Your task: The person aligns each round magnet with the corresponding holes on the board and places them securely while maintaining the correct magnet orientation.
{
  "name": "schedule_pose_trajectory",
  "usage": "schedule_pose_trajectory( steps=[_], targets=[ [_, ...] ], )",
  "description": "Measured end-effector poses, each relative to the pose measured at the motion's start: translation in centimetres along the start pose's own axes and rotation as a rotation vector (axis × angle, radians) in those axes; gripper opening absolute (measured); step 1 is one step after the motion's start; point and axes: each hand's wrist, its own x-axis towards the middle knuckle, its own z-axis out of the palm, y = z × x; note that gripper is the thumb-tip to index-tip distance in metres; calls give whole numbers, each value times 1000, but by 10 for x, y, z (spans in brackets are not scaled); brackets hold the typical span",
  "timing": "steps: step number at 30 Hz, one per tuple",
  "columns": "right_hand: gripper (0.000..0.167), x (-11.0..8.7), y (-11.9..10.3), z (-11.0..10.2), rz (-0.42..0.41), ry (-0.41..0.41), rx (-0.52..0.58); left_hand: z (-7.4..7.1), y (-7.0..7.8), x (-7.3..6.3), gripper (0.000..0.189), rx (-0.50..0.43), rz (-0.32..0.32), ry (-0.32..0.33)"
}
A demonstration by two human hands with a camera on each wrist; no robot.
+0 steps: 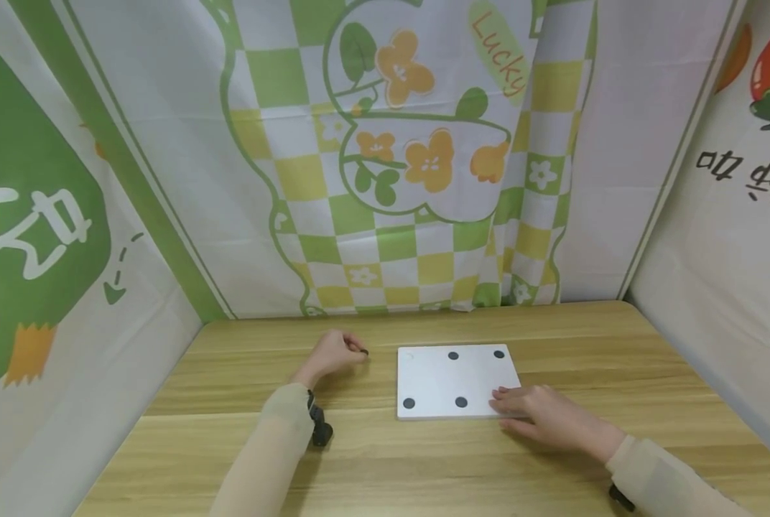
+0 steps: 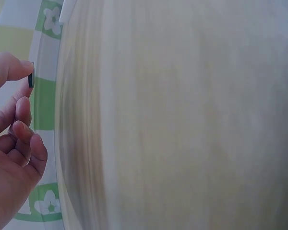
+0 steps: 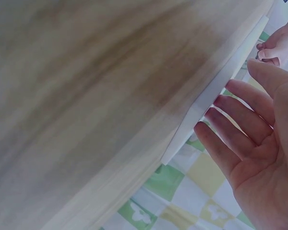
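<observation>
A white rectangular board (image 1: 427, 380) lies flat on the table, with several black round discs (image 1: 460, 402) along its two long edges. At its far left corner there is only a faint pale circle (image 1: 409, 356). To the left of the board, my left hand (image 1: 335, 353) pinches a small black disc (image 2: 31, 76) between thumb and index finger; the other fingers curl loosely. My right hand (image 1: 543, 416) rests its nearly straight fingers (image 3: 240, 115) on the board's near right corner, hiding whatever is on that corner.
The wooden table (image 1: 385, 467) runs back to a patterned green and white cloth (image 1: 385, 244). Printed cloth walls stand at the left and right. A dark wrist strap (image 1: 320, 427) sits on the left forearm, and another black device (image 1: 620, 497) shows under the right sleeve.
</observation>
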Motion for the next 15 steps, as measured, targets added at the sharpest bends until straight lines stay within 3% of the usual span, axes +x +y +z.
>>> schedule_pose_trajectory(
  steps=[15],
  targets=[
    [33,-1,0,-1,13,-23,7,13,19,4,12,-17,33,-11]
  ],
)
